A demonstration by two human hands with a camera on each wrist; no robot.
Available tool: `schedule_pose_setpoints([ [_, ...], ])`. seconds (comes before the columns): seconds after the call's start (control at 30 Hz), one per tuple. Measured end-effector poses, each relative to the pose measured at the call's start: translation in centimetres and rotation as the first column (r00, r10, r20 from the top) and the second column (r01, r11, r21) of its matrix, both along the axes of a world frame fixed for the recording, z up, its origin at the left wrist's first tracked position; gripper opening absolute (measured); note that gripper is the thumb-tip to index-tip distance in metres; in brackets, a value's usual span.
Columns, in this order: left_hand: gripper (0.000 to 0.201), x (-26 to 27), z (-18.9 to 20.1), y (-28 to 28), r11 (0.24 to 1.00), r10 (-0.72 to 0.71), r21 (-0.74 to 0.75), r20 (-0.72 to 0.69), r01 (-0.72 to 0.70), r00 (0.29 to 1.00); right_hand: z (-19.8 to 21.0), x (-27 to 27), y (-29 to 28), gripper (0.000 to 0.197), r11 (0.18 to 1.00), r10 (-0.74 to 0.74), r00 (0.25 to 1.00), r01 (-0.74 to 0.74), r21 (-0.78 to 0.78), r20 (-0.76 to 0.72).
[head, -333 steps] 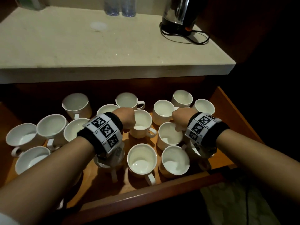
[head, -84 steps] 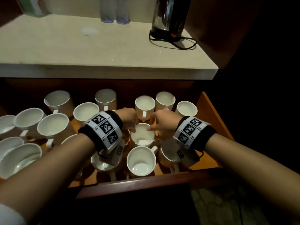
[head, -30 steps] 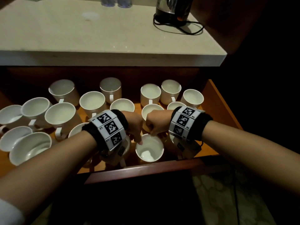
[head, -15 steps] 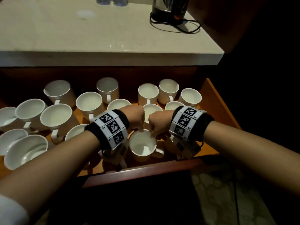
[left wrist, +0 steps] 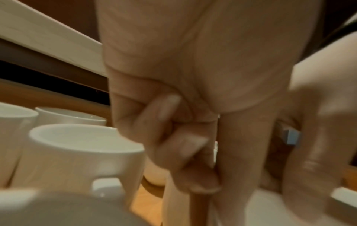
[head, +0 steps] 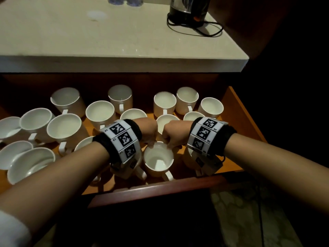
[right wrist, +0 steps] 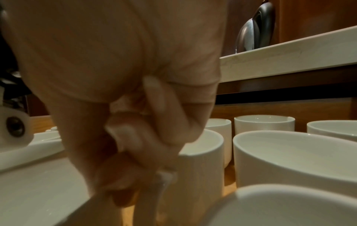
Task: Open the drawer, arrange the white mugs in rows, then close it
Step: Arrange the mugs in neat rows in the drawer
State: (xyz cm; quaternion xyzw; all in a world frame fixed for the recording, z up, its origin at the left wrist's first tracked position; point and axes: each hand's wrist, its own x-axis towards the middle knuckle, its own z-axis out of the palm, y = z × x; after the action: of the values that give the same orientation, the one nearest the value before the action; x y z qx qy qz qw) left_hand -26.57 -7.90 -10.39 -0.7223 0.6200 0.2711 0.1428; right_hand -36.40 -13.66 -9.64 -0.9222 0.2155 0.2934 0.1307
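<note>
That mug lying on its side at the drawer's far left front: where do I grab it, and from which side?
Take the tipped mug by its rim, coming from above and the front: its mouth faces up and toward you, so the near lip is exposed, and fingers can pinch the wall there. Its handle isn't visible, and another tilted mug crowds its far side. Both the left hand and right hand currently hold the front mug.

drawer [head: 236, 111] open below table [head: 106, 41] | mugs [head: 99, 111] upright in drawer, loose rows right, crowded left | kettle [head: 187, 8] on table, rear right | front-centre mug [head: 158, 161] between left hand [head: 147, 131] and right hand [head: 175, 132], near drawer front
</note>
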Motion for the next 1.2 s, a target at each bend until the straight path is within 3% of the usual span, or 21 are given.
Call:
schedule_pose_setpoints([
  [0.2, 0.028, 1.5, 0.2, 0.1, 0.995, 0.094, -0.006, -0.125, -0.096, 0.988, -0.4, -0.3, -0.1, 0.030, 1.000, -0.016, 1.000, 0.016, -0.012, -0.005],
  [0.4, 0.020, 5.3, 1.1, 1.9, 0.975, 0.213, -0.037, -0.106, -0.218, 0.971, 0.1, 1.7, 0.6, 0.031, 1.000, 0.008, 0.981, -0.002, -0.031, 0.194],
  [0.57, 0.014, 7.4, 0.9, 4.0, 0.940, 0.334, -0.021, -0.154, -0.341, 0.930, 0.2, 4.3, 1.9, 0.030, 1.000, 0.015, 0.979, -0.015, 0.001, 0.202],
  [0.77, 0.013, 8.4, 0.3, 5.7, 0.946, 0.314, -0.022, -0.180, -0.323, 0.932, -1.0, 6.3, 3.3, 0.029, 0.997, 0.054, 0.986, -0.044, -0.063, 0.158],
  [1.0, 0.016, 8.5, -0.3, 6.0, 0.981, 0.183, -0.049, -0.117, -0.190, 0.976, -1.5, 6.7, 4.0, 0.026, 0.992, 0.092, 0.990, -0.081, -0.099, 0.107],
  [1.2, 0.018, 8.2, -0.6, 5.3, 0.986, 0.117, -0.109, -0.098, -0.127, 0.988, -1.5, 6.4, 4.2, 0.027, 0.977, 0.201, 0.980, -0.201, -0.070, -0.003],
])
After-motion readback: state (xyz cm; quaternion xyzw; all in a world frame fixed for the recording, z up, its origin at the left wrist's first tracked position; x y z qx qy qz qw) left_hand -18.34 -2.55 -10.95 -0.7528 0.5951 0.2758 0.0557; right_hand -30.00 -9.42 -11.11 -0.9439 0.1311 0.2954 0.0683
